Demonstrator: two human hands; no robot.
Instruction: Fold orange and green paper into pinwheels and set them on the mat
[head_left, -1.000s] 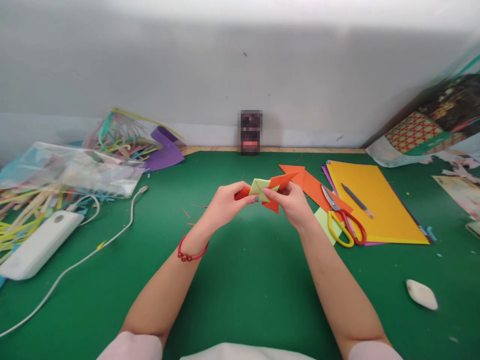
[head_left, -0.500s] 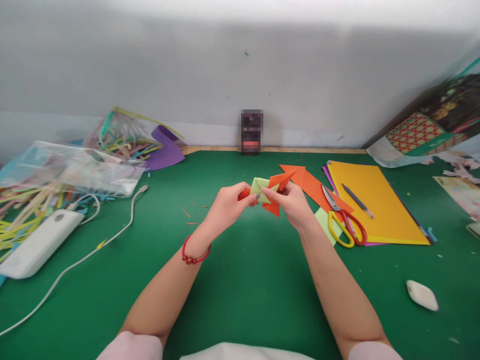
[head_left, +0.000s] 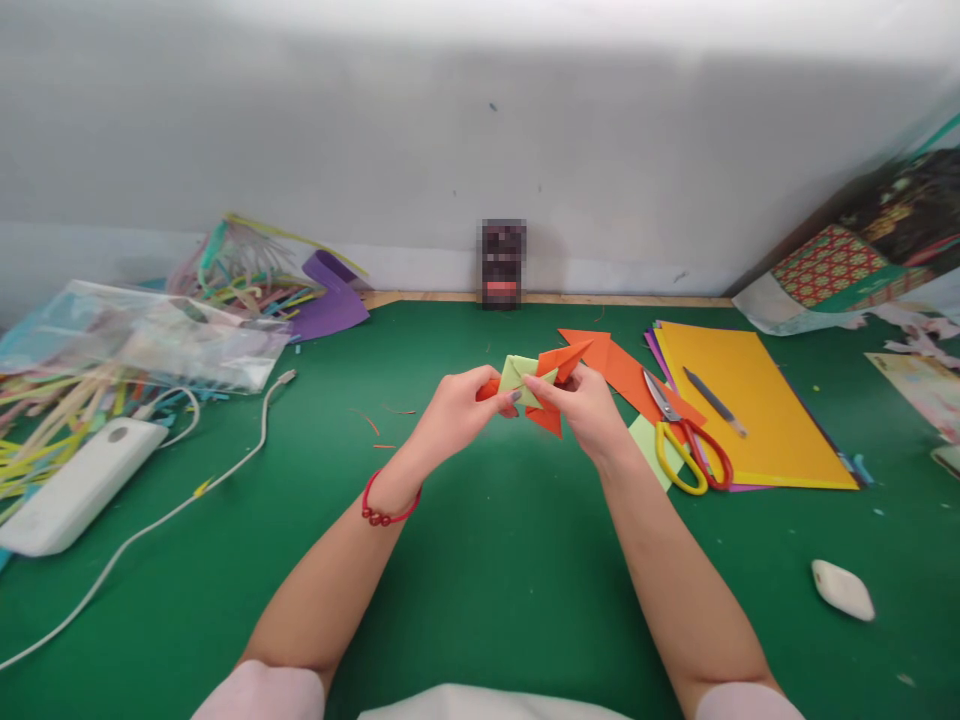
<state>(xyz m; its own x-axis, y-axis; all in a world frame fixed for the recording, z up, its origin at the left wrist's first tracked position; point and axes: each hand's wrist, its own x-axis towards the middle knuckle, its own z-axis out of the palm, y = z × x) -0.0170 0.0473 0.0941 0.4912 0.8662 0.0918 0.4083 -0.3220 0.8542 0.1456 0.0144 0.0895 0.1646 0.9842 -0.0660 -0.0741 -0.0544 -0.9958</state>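
Centrally, a folded orange and pale-green paper piece (head_left: 525, 366) over the green table (head_left: 510, 560), fingers (head_left: 541, 389) of left hand (head_left: 463, 405) and right hand (head_left: 592, 410) clamped on it, red-and-yellow-handled scissors (head_left: 670, 412) beside yellow paper (head_left: 780, 420) at right.

Between the fingers (head_left: 551, 396): folded paper (head_left: 517, 368), light green and orange. Right of the fingers: scissors (head_left: 670, 412), handles yellow and red; stacked sheets (head_left: 784, 425), topmost golden yellow. Farther right: panel (head_left: 829, 268), red-and-gold repeat pattern. Beneath: tabletop (head_left: 487, 600), green.
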